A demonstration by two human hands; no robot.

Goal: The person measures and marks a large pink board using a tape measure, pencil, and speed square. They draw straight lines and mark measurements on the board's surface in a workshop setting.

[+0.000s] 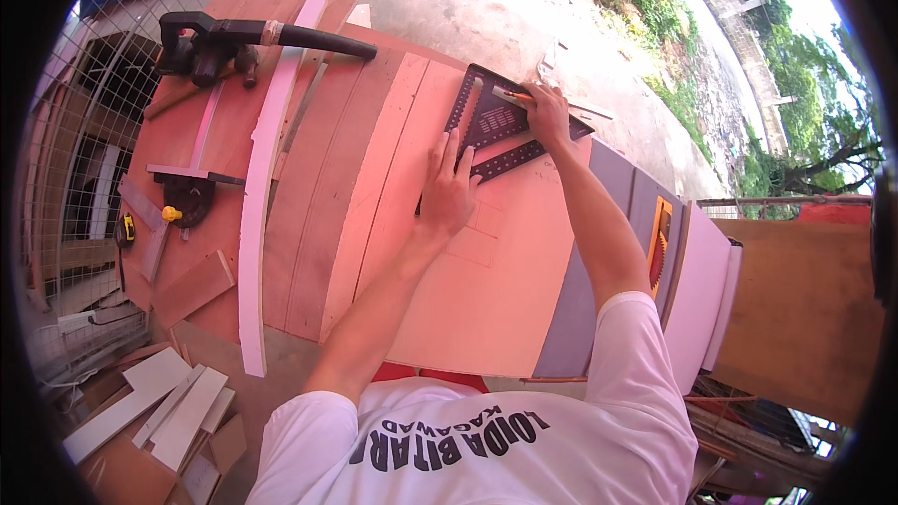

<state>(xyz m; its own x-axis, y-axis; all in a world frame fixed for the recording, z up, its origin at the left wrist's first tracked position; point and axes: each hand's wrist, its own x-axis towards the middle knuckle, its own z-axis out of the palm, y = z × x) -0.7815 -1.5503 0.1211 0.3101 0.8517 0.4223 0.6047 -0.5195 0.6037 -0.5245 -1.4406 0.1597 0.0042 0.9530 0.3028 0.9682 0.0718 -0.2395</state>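
A black triangular square point(500, 122) lies on a pale wooden board point(486, 318), near the board's far edge. My left hand point(449, 192) rests on the square's near corner, fingers stretched out and spread. Between the fingers of my right hand point(545, 115) is an orange pencil point(517, 96), with its tip over the far part of the square. Thin drawn lines form a rectangle on the board, just on the near side of the square.
A black blower point(220, 37) lies at the far left, beyond a dark power tool with a yellow knob point(187, 201). A long white strip point(254, 262) crosses the table. A tape measure point(126, 230) sits by the mesh fence. Offcuts point(182, 411) pile below; a yellow-framed saw point(660, 248) lies right.
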